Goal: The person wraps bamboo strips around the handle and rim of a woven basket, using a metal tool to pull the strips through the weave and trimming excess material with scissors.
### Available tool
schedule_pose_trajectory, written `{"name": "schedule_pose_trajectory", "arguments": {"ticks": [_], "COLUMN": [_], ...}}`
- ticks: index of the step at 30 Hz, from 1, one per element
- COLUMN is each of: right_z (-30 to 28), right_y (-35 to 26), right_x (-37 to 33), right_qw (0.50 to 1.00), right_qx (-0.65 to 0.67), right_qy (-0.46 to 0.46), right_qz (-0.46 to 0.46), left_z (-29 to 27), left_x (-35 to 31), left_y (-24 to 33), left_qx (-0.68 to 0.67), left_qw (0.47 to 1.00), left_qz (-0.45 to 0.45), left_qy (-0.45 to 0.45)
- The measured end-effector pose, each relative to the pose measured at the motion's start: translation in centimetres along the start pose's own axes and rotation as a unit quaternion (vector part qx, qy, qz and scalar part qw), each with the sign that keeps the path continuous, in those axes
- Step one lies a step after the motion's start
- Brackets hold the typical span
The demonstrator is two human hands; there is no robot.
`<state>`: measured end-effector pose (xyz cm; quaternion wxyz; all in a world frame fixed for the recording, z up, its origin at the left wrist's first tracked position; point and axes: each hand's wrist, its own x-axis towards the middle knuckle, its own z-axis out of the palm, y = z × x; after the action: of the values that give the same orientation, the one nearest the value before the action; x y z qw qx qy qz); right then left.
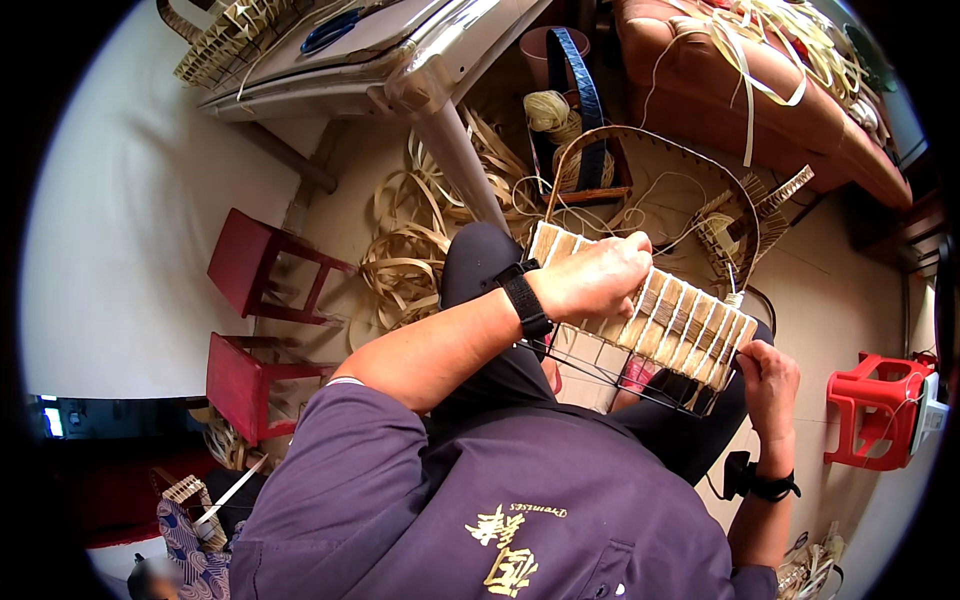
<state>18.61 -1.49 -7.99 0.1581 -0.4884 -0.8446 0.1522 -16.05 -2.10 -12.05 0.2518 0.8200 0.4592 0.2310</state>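
Note:
A partly woven basket (690, 325) of wide tan strips bound with white cord rests tilted across my lap. Its thin curved handle (655, 132) arches away from me, and bare dark wire framing (590, 365) shows on its near side. Over the woven panel my left hand (600, 278) is closed in a pinch; what lies between its fingers is hidden. A pale thin cord (688, 232) runs off close to those fingertips. At the basket's right end my right hand (770, 380) is closed, thumb and fingertips pinching its edge.
Loose tan strips (405, 260) heap beside a table leg (460, 165). Ahead stands a box with cord balls (547, 110). Red stools (245, 260) are left, a red plastic stool (870, 410) right. An orange-brown sofa (690, 75) bears strips. Another person (195, 550) sits lower left.

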Motion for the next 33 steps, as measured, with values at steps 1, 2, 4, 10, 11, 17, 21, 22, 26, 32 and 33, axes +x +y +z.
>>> {"name": "schedule_pose_trajectory", "arguments": {"ticks": [1, 2, 4, 10, 11, 17, 21, 22, 26, 32, 33], "right_z": [-0.2, -0.5, -0.6, 0.8, 0.8, 1.1, 1.5, 1.4, 0.2, 4.0, 4.6], "right_y": [-0.1, -0.2, -0.1, 0.5, 0.9, 1.1, 1.2, 0.9, -3.2, -8.6, -8.7], "right_x": [0.2, 0.3, 0.5, 0.7, 0.8, 1.5, 1.6, 1.6, 3.0, 6.4, 6.5], "right_qw": [1.0, 0.999, 0.997, 0.999, 0.999, 0.991, 0.992, 0.992, 0.999, 0.97, 0.967], "right_qx": [0.01, 0.021, 0.05, 0.034, 0.031, 0.112, 0.113, 0.115, -0.023, 0.008, 0.0], "right_qy": [-0.009, -0.017, -0.031, -0.012, -0.011, -0.038, -0.024, -0.024, 0.022, -0.067, -0.091], "right_qz": [0.011, 0.024, 0.041, -0.012, -0.02, 0.054, 0.05, 0.05, -0.007, -0.235, -0.236], "left_z": [0.0, 0.1, 0.2, -0.2, -0.2, 0.3, 0.5, 0.7, -0.2, -2.2, -2.4], "left_x": [-0.1, -0.1, -0.1, -0.5, -0.5, 0.0, 0.2, 0.4, 0.7, 1.2, 0.9], "left_y": [-0.1, -0.2, -0.4, -0.5, -0.6, 0.1, -0.5, -0.6, -0.8, -1.5, -2.0], "left_qx": [-0.005, -0.01, -0.021, 0.009, 0.005, 0.002, 0.012, 0.023, 0.026, -0.06, -0.075], "left_qw": [1.0, 1.0, 0.999, 1.0, 1.0, 0.999, 0.999, 0.999, 0.999, 0.995, 0.994], "left_qz": [-0.002, -0.004, -0.039, -0.013, -0.007, -0.04, -0.013, -0.024, -0.023, -0.037, -0.03], "left_qy": [0.008, 0.014, -0.027, 0.0, 0.009, 0.02, 0.036, 0.02, -0.008, -0.068, -0.069]}}
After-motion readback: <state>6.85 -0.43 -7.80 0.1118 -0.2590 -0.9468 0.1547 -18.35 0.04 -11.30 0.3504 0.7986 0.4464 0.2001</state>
